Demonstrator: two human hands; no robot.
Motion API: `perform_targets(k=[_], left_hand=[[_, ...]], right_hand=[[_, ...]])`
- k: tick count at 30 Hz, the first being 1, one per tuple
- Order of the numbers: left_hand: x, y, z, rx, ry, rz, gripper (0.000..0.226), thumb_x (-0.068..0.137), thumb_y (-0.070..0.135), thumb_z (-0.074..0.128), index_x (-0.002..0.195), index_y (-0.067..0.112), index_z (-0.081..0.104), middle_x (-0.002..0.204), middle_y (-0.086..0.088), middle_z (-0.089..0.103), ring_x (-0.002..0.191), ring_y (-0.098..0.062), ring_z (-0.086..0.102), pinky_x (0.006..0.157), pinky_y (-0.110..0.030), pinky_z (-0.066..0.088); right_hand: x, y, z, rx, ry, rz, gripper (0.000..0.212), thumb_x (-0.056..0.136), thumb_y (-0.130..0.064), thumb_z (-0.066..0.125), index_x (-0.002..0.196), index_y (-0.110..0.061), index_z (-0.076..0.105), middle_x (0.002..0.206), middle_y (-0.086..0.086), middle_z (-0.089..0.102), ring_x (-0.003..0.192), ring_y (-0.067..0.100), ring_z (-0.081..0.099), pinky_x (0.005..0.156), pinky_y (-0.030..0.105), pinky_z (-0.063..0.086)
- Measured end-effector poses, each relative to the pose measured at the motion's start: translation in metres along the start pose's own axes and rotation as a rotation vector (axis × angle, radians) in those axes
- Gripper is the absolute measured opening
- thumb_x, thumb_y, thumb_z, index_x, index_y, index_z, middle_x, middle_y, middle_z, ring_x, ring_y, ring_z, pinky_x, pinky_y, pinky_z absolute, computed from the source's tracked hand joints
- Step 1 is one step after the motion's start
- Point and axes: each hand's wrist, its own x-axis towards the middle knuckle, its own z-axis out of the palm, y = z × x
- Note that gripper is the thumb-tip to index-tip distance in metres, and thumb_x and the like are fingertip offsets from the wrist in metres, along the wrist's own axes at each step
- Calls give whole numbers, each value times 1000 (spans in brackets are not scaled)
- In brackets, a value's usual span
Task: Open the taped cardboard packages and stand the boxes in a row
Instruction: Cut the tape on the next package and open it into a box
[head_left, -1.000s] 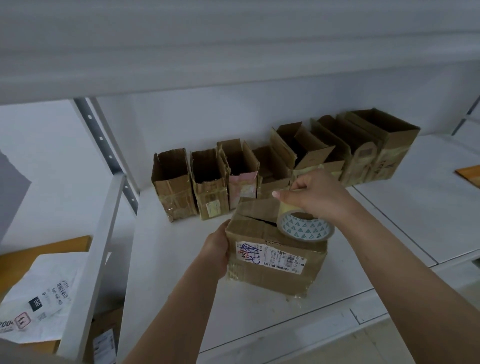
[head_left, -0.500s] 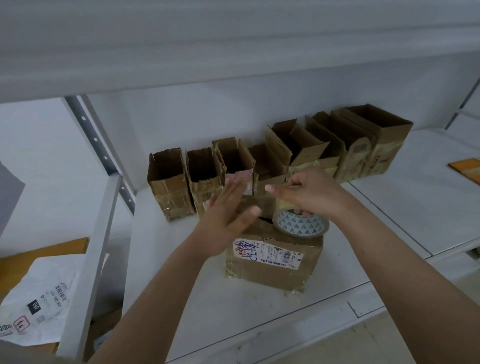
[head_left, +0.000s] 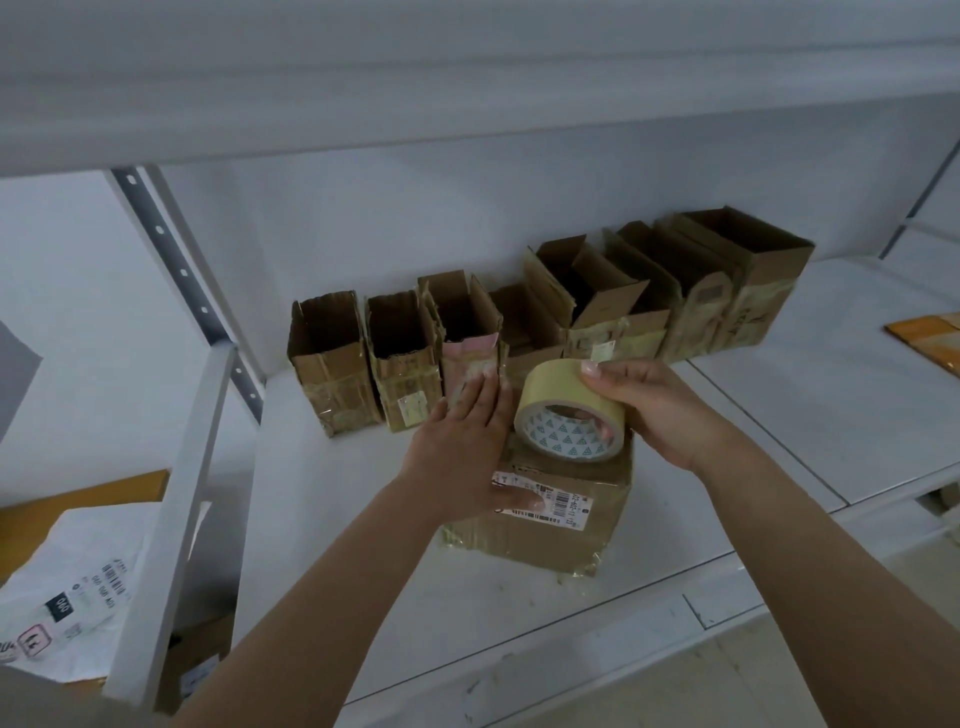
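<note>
Left hand flat, fingers straight, on closed box. Right hand grips tape roll above it. Opened boxes row far.

Just beyond the fingertips, passage is blocked by the row of open boxes; bare shelf is left free rightward.

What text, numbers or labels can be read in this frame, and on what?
Shipping label on the closed cardboard package: barcode and digits, too blurred to read.
White mailer bag: "000" on a dark patch; the rest is too small.
Small stickers on the open boxes: unreadable.
Tape roll in the right hand: triangle pattern, no words.
</note>
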Motion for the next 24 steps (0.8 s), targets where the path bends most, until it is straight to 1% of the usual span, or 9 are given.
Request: perform_targets(k=[2,5,8,11,14,16,19,22,24], left_hand=[[-1,-1,-2,-18,3,-2,119,78,81,40,152,10,-20,160,-9,-24,148,-23,-20,123,-45,5],[-3,-2,-2,-16,12,1,117,79,80,38,152,10,-21,160,-8,-25,148,-22,-20,123,-44,5],[-6,0,-2,-15,16,0,116,78,80,36,152,10,-21,160,-8,-26,148,-21,-20,122,-44,5],[-7,1,-2,-21,24,0,115,80,79,36,152,11,-20,160,-7,-26,148,-21,-20,123,-45,5],[-6,2,-2,-16,16,-6,114,81,79,38,152,11,-21,159,-7,-26,148,-21,-21,123,-46,5],[-6,3,-2,0,6,-10,114,81,79,38,152,10,-21,159,-7,-27,148,-21,-21,123,-47,5],[-5,6,-4,17,-17,-17,115,81,78,38,152,10,-21,159,-8,-27,148,-22,-21,122,-47,3],[-4,5,-10,53,-48,-25,119,79,80,40,152,9,-21,160,-10,-25,148,-25,-21,118,-53,-8],[-5,11,-15,107,-26,-35,124,75,85,39,152,7,-19,161,-12,-22,148,-27,-21,114,-58,-15]], right_hand=[[1,-7,-1,-35,53,-14,54,70,-51,66,86,0,73,79,12,74,73,19,71,71,29,53],[-2,-19,-5,-131,65,-9,38,67,-51,68,62,-13,68,60,1,69,57,9,67,56,18,49],[-5,-25,-13,-236,128,32,44,62,-55,73,60,-12,67,60,3,69,55,12,66,58,22,49],[-9,-32,-23,-419,179,109,46,72,-51,78,47,-20,56,40,-5,52,43,9,52,56,24,41],[-12,-33,-36,-683,170,219,48,77,-52,76,55,-15,53,50,2,53,51,17,52,59,28,40],[-11,-28,-39,-771,149,296,48,76,-52,76,60,-13,53,56,4,55,56,19,56,63,31,43],[-8,-21,-38,-820,155,328,49,74,-52,77,61,-13,51,56,3,56,58,20,58,66,32,45],[-8,-22,-38,-844,152,329,48,76,-53,75,62,-13,53,57,3,57,58,19,58,67,32,46],[-9,-22,-40,-842,147,328,48,76,-53,75,63,-12,54,58,3,58,58,19,58,65,31,46]])
